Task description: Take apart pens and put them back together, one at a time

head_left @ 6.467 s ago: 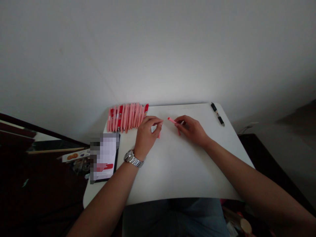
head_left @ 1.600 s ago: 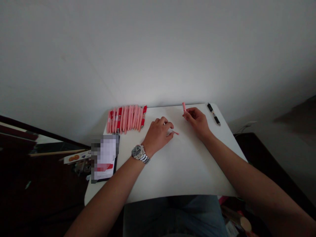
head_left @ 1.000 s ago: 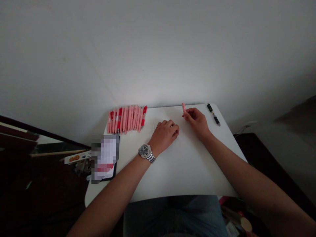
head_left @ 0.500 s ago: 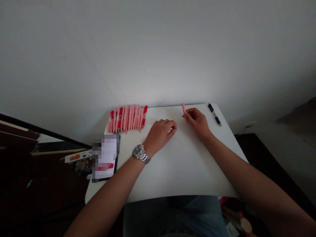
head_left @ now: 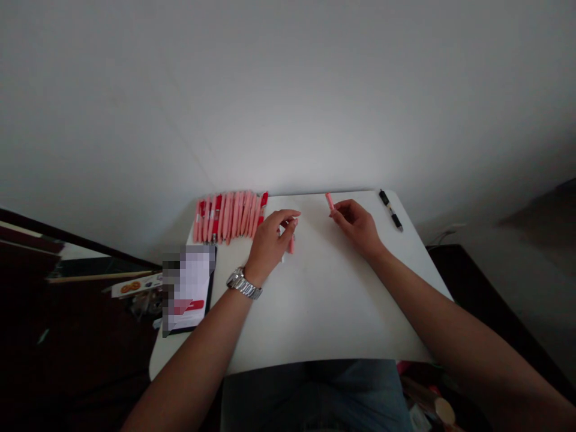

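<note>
Over the white tabletop (head_left: 324, 318), R hand (head_left: 356, 227) pinches a slim pink plastic-looking tube (head_left: 330, 201) b/w thumb & index, L hand (head_left: 270, 239) curls part-open by a short pink piece (head_left: 291, 245), grip unclear, so step looks like handling pieces separately, next prob. needing a steady L pinch.

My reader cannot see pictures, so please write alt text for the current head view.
The right hand holds a slim pink piece above a white table, while another pink piece shows by the left hand, partly hidden. Pink and red pens lie in a row at left, near a tablet-like device; a black pen lies at far right.
</note>
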Available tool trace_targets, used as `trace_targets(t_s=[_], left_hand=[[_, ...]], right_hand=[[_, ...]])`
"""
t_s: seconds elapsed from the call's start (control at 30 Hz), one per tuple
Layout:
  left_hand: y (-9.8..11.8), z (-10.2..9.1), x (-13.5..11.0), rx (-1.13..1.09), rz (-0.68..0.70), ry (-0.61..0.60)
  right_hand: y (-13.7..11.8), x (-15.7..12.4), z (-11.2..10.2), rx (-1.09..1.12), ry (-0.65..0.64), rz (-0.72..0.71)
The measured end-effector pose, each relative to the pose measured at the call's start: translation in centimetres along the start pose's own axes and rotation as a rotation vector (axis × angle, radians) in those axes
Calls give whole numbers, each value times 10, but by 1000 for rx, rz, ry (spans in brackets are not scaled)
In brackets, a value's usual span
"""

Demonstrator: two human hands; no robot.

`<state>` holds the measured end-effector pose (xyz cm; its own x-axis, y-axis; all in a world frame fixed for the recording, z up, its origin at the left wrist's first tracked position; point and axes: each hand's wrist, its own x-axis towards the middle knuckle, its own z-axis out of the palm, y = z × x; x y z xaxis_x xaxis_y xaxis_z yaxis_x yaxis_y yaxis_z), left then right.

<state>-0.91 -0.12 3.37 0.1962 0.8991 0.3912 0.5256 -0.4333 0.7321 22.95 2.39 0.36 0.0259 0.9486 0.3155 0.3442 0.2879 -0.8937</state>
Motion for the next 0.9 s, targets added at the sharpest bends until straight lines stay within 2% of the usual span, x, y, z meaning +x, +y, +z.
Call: trace_targets(t_s=[0.33, 0.57, 0.7, 0.9], left_hand=[[-9, 3, -3, -120, -36, 140], [-9, 7, -3, -405, -109, 209], [-8, 8, -4, -511, -105, 214], [-11, 9, -6, -488, -77, 249]], right_hand=[[-6, -5, 0, -87, -18, -79], [-15, -14, 4, -153, -93, -131], [-18, -17, 8, -166, -136, -192], [-18, -17, 11, -160, -188, -262]])
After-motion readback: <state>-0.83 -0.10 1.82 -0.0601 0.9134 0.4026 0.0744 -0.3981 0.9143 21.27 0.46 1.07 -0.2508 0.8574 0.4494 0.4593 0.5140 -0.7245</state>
